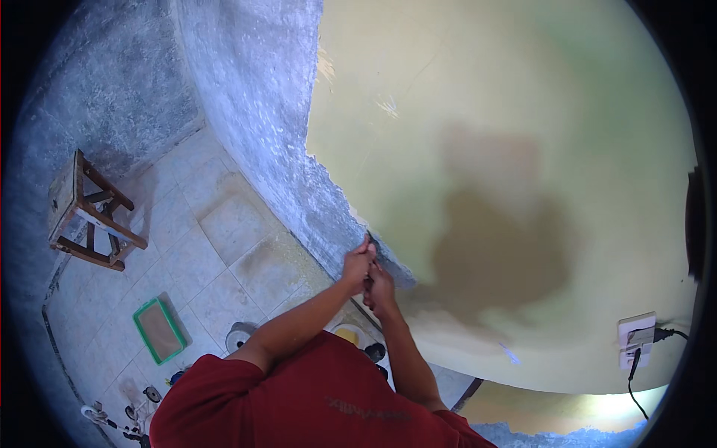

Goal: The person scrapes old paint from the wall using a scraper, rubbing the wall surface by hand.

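My left hand (357, 267) and my right hand (381, 287) are closed together around a slim hand tool (369, 235). The left sits slightly higher, and its thumb points up along the tool. Only a small dark part of the tool shows past my fingers, so its exact kind is hidden. Its tip lies at the ragged border between yellow-green paint (386, 162) and bare grey-blue plaster (269, 112) on the wall. A narrow strip of bare plaster runs down to the right beside my hands. Pale scratches mark the paint above.
A wooden stool (92, 215) stands on the tiled floor (207, 280) at left. Nearer are a green-rimmed tray (159, 331), a round grey item (240, 336) and a wheeled item (151, 393). At right, plugs with black cords fill a wall socket (637, 340).
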The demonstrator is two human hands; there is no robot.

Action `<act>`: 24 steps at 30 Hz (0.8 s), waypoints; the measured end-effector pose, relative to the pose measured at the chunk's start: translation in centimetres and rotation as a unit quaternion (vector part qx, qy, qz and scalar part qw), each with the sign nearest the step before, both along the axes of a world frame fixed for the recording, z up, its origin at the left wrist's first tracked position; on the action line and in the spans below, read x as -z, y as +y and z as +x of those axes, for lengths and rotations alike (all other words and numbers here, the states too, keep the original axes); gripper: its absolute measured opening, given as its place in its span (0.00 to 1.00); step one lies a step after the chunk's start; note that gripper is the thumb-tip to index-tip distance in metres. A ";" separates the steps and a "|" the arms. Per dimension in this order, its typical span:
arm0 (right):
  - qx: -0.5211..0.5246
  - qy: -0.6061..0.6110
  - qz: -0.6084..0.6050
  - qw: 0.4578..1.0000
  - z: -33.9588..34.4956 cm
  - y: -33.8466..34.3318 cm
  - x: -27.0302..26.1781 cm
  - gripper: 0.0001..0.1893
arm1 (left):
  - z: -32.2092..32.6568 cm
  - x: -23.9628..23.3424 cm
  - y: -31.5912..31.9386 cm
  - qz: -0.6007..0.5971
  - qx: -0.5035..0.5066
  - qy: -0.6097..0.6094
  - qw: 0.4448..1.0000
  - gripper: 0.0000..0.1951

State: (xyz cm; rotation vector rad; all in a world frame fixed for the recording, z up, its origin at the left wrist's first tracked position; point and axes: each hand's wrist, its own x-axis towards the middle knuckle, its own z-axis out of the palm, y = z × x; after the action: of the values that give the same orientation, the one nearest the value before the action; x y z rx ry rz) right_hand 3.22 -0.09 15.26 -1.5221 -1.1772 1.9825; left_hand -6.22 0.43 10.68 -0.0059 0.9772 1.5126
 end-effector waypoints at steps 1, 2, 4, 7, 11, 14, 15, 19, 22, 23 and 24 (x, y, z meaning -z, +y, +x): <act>0.004 0.005 0.022 1.000 -0.8 -0.2 0.7 0.22 | -0.3 -0.4 -0.1 0.000 0.002 0.000 1.000 0.26; 0.009 0.010 0.043 0.999 -1.1 -0.3 1.1 0.22 | -0.5 -0.7 -0.2 0.003 0.009 0.004 1.000 0.26; 0.016 0.015 0.036 0.999 -0.5 -0.9 1.0 0.22 | -0.6 0.5 -0.6 0.020 0.016 0.018 1.000 0.27; 0.018 0.012 0.052 0.998 -0.5 -1.4 0.4 0.22 | 0.3 1.0 -0.7 0.022 0.034 0.031 0.999 0.27; 0.045 0.044 0.015 0.998 -0.5 -1.2 1.7 0.23 | -0.5 -0.4 -0.1 0.015 0.019 0.001 1.000 0.27; 0.022 0.004 0.035 0.999 -0.9 -1.0 0.3 0.23 | -0.7 1.0 -0.4 0.021 0.030 -0.010 0.999 0.27; 0.024 0.001 0.034 0.999 -0.8 -1.1 0.6 0.23 | -0.9 1.2 -0.5 0.038 0.036 -0.009 0.999 0.28; 0.025 0.017 0.044 0.999 -0.3 -1.4 1.2 0.24 | -0.9 -1.4 -0.6 0.000 0.037 -0.016 0.999 0.28; 0.003 0.012 0.008 1.000 0.4 -0.5 -0.1 0.24 | -0.2 -0.4 -0.2 0.003 0.006 -0.030 1.000 0.27; 0.000 0.011 0.009 1.000 -0.5 -0.6 0.2 0.24 | -0.2 -0.4 0.0 -0.005 -0.020 -0.039 0.999 0.26; 0.008 0.017 0.025 1.000 -1.4 -0.8 0.8 0.24 | -0.7 1.3 0.4 0.014 -0.020 -0.040 0.999 0.26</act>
State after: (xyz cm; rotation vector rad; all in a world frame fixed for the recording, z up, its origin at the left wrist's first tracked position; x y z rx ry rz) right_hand 1.86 -0.91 14.43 -1.4640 -1.1877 1.9453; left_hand -6.88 0.87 9.42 -0.0658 0.8968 1.5511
